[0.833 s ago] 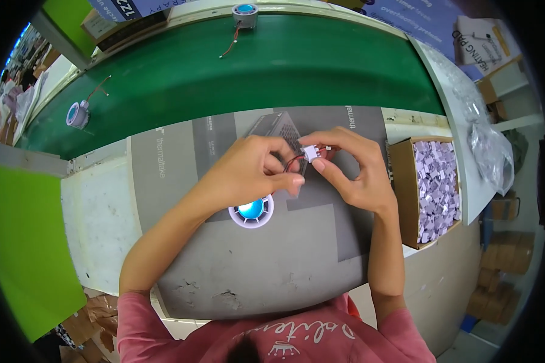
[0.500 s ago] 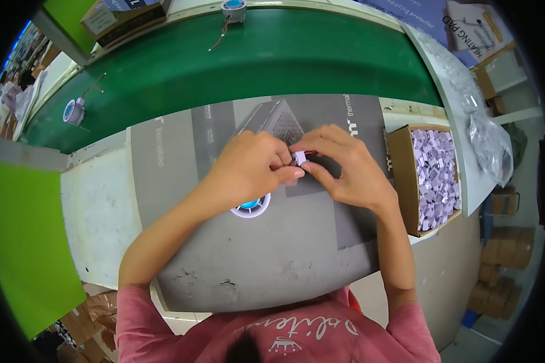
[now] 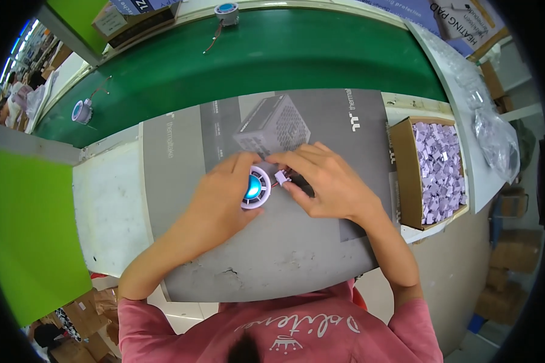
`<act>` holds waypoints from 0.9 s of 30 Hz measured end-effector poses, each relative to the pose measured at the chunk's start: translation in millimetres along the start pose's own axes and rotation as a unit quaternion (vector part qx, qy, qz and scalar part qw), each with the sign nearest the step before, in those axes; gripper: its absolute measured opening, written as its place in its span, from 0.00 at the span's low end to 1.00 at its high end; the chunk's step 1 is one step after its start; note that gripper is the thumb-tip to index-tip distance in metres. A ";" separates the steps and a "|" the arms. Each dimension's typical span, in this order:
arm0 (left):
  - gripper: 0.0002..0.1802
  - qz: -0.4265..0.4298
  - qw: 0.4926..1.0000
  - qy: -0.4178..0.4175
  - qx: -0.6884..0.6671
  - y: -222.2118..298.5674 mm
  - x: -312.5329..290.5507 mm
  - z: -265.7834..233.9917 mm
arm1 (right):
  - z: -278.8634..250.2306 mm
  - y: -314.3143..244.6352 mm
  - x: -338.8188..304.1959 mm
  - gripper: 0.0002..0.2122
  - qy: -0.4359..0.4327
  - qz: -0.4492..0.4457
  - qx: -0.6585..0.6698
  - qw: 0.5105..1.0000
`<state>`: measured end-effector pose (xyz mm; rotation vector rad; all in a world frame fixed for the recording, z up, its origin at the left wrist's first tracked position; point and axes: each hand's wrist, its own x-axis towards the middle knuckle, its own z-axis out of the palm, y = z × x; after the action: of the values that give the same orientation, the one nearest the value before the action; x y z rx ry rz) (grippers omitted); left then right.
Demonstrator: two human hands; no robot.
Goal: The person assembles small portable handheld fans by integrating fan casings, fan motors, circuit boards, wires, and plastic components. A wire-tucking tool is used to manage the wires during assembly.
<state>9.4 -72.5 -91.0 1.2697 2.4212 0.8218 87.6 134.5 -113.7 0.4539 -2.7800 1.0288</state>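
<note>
My left hand (image 3: 219, 189) is closed around the side of a small round white fan (image 3: 266, 192) with a shiny blue hub. The fan stands over the grey printed sheet (image 3: 224, 266), its face up. Just to its right, my right hand (image 3: 328, 180) pinches a small white plug connector (image 3: 281, 177) between thumb and fingers. A short piece of thin wire shows between the connector and the fan; the rest of the wiring is hidden by my hands.
At the right, an open cardboard box (image 3: 408, 181) holds many small white connectors (image 3: 439, 172). Beyond the sheet runs a green conveyor belt (image 3: 321, 54). One wired fan (image 3: 82, 112) lies at its left, another fan (image 3: 226, 13) at its far edge. Clear plastic bags (image 3: 493, 145) lie far right.
My left hand has let go of the connector area and taken hold of the fan. My right hand has moved a little left and down with the connector. The view has shifted slightly.
</note>
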 end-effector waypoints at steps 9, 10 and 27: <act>0.30 -0.115 0.988 0.038 -0.093 15.8 2.9 -6.8 | -0.1 -17.4 -5.5 0.11 0.150 0.043 0.182 0.971; 0.30 -0.115 0.988 0.038 -0.092 17.3 2.2 -8.4 | -4.7 -22.5 -6.5 0.11 0.152 0.048 0.177 0.971; 0.36 -0.093 0.921 0.046 -0.377 47.3 -1.8 -16.9 | -19.3 -52.0 -21.2 0.14 0.308 -0.056 0.016 0.950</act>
<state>33.2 -58.6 -49.0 0.6964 1.9066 1.5661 125.3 114.6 -72.3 0.2333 -2.1611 0.9815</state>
